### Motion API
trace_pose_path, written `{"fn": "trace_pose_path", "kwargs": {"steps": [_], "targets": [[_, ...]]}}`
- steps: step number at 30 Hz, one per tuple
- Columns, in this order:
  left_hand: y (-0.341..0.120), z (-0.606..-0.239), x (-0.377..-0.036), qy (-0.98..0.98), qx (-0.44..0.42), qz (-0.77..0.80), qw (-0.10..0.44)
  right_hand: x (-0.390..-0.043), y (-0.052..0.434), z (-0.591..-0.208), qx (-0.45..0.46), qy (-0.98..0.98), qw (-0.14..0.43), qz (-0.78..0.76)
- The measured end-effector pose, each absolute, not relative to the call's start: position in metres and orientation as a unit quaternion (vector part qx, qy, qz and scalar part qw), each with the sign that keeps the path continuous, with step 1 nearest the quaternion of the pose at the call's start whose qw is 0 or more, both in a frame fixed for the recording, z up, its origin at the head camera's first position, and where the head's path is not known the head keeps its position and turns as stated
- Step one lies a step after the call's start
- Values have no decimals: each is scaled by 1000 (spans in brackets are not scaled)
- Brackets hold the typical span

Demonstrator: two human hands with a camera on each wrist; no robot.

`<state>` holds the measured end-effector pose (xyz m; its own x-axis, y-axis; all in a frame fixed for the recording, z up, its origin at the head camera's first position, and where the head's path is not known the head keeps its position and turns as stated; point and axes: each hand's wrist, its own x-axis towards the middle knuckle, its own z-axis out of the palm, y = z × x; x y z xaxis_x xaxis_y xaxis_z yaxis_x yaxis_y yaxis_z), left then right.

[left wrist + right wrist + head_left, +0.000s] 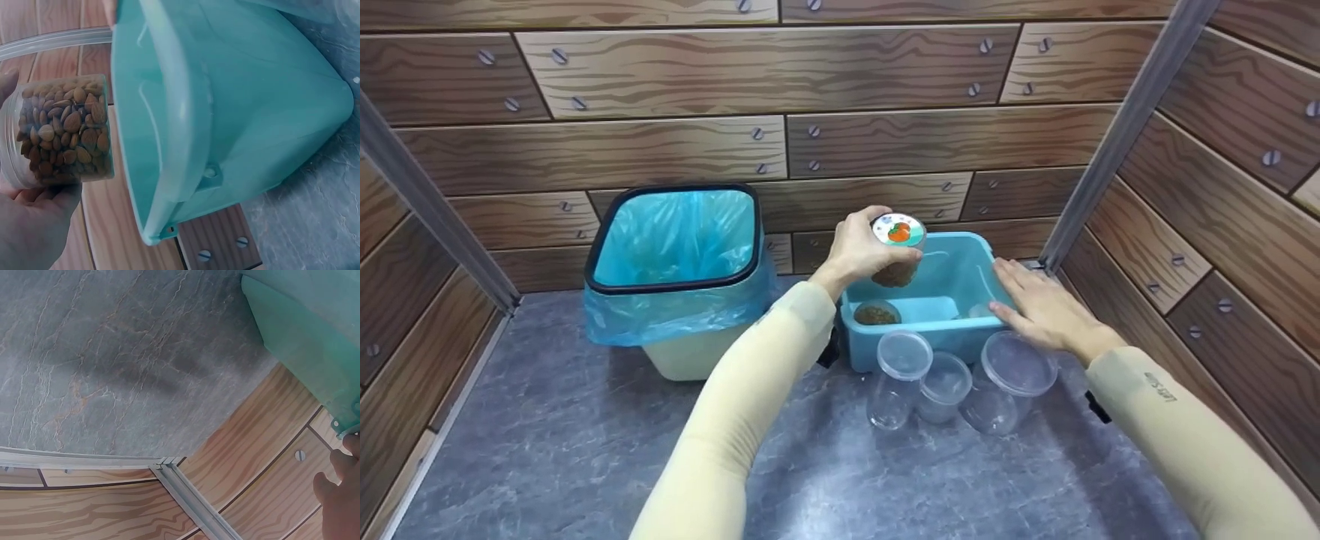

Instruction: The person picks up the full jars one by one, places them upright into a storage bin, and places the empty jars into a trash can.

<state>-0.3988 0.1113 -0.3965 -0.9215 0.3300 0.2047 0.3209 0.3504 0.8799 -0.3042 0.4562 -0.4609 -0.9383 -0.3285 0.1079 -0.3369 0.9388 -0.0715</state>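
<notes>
My left hand grips a clear jar of almonds with a white lid bearing an orange picture, held above the teal plastic bin. The left wrist view shows the jar of almonds close up beside the teal plastic bin, with my left hand under it. My right hand rests flat, fingers straight, on the bin's right rim. In the right wrist view my right hand's fingertips lie by the bin's corner. Another jar of nuts lies inside the bin.
A cream waste bin with a blue liner stands to the left of the teal bin. Three empty clear lidded jars stand in front of the teal bin on the grey marble-look floor. Wood-pattern walls close in on three sides.
</notes>
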Motion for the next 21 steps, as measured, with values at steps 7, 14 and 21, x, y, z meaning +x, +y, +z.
{"fn": "trace_pose_path", "kwargs": {"steps": [7, 14, 21], "targets": [[121, -403, -405, 841, 171, 513, 17, -303, 456, -463, 164, -984, 46, 49], [130, -410, -411, 842, 156, 516, 33, -304, 454, -463, 168, -983, 43, 58], [137, -417, -416, 855, 151, 494, 51, -304, 455, -461, 168, -983, 46, 63]]}}
